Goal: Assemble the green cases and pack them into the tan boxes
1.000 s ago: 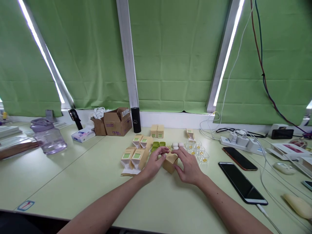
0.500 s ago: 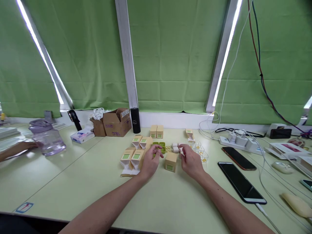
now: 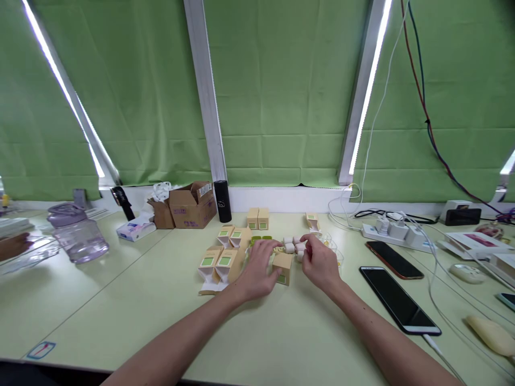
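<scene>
A small closed kraft-paper box (image 3: 282, 267) with a green label stands upright in front of me. Beside its left side is my left hand (image 3: 257, 271), thumb and fingers apart, the thumb at or touching the box. To the box's right, my right hand (image 3: 322, 261) has its fingers curled together; whatever they may hold is hidden. Several small whitish pieces (image 3: 288, 247) lie just left of those fingertips. Green cups (image 3: 264, 237) are partly hidden behind my left hand. Clear cups (image 3: 339, 257) with yellowish bits show past my right hand. Several open kraft boxes (image 3: 225, 261) lie to the left.
Two kraft boxes (image 3: 258, 219) stand farther back, near a black cylinder (image 3: 222, 201) and a cardboard carton (image 3: 192, 206). Phones (image 3: 396, 297), cables and a power strip (image 3: 396, 236) lie to the right. At far left are a water jug (image 3: 80, 236) and another person's hand (image 3: 15, 246).
My left hand has moved right and toward me, from the green cups to the small box's side. My right hand has shifted slightly right. The other person's hand has drawn back left.
</scene>
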{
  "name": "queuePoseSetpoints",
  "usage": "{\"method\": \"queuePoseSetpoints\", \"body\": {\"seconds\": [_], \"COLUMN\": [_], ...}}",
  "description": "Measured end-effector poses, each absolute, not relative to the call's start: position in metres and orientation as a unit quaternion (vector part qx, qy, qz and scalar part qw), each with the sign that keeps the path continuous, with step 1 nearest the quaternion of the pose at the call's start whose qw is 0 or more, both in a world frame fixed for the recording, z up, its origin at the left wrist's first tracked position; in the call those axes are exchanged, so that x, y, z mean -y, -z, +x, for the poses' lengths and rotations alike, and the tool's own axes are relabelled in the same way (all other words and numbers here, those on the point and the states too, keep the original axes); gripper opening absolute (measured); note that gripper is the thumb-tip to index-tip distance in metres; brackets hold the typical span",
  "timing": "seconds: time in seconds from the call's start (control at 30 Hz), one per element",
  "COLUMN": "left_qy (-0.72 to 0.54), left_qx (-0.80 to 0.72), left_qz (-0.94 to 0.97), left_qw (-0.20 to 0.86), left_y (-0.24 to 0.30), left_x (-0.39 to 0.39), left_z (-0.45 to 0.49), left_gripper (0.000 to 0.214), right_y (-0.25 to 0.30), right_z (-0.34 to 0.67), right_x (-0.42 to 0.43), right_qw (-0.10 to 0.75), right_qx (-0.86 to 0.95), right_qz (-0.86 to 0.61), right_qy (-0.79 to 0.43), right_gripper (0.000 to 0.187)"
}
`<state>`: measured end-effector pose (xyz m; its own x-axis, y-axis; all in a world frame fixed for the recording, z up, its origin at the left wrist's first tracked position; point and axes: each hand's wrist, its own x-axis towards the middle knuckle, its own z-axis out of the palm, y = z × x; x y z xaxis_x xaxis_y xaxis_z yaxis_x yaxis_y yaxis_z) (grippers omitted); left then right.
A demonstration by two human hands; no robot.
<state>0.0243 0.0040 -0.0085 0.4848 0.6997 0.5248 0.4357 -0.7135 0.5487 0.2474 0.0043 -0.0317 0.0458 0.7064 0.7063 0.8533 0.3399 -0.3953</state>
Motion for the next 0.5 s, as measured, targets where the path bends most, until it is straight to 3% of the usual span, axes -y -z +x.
{"method": "queuePoseSetpoints", "body": {"seconds": [0.13, 0.23, 0.37, 0.5], "left_qy": [-0.307, -0.27, -0.259, -0.222], "left_qx": [-0.311, -0.294, -0.268, -0.269], "left_qz": [0.883, 0.904, 0.915, 0.927], "left_qw": [0.169, 0.152, 0.153, 0.139], "left_y": [0.0, -0.007, -0.016, -0.035], "left_x": [-0.006, -0.011, -0.021, -0.038], "left_z": [0.029, 0.032, 0.036, 0.04], "left_gripper": [0.066, 0.07, 0.057, 0.049], "right_y": [0.012, 0.011, 0.028, 0.048], "right_z": [0.247, 0.244, 0.238, 0.229], "right_x": [0.005, 0.019, 0.041, 0.053], "right_qw": [0.521, 0.531, 0.447, 0.372], "right_qx": [0.679, 0.722, 0.829, 0.879], "right_qz": [-0.513, -0.433, -0.293, -0.258], "right_qy": [0.065, 0.093, 0.161, 0.15], "right_gripper": [0.018, 0.008, 0.009, 0.011]}}
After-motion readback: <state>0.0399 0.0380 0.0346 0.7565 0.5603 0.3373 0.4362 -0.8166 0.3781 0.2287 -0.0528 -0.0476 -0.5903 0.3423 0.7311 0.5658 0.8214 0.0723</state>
